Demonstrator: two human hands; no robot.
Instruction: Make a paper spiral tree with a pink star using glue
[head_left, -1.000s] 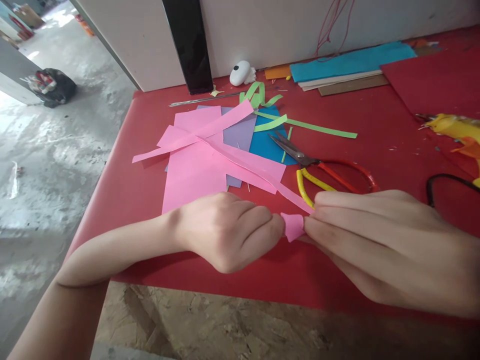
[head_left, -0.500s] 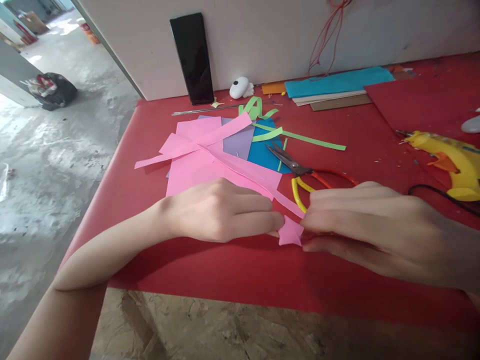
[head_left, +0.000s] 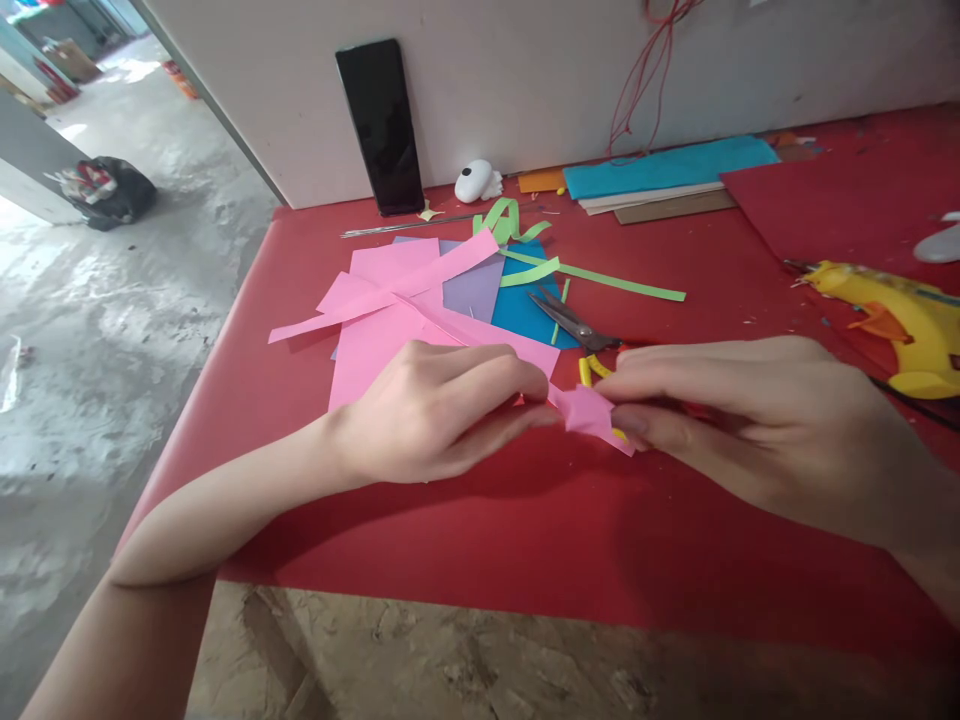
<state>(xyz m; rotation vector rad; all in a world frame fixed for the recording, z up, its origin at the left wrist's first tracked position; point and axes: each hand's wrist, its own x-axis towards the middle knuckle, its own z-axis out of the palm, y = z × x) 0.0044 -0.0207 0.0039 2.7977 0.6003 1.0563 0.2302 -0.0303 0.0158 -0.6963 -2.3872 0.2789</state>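
Note:
A small pink folded paper star [head_left: 587,410] is held above the front part of the red table, tilted and slightly blurred. My right hand [head_left: 750,430] pinches its right side between thumb and fingers. From the left, my left hand [head_left: 450,410] holds the star's left corner with thumb and index fingertips. Just behind the hands lie scissors [head_left: 574,322] with red and yellow handles, partly covered by my right hand. Pink paper strips [head_left: 420,278] cross over a pink sheet [head_left: 375,360], which my left hand partly hides.
Green paper strips [head_left: 622,282] and blue paper [head_left: 525,312] lie behind. A phone [head_left: 382,125] leans on the wall beside a white figure [head_left: 477,181]. A yellow glue gun [head_left: 900,320] sits at right. Folded blue material [head_left: 675,167] lies along the wall.
The star has risen a little and turned, its face now tilted. Both hands have shifted their fingers on it, and my left thumb has come into sight below the index finger.

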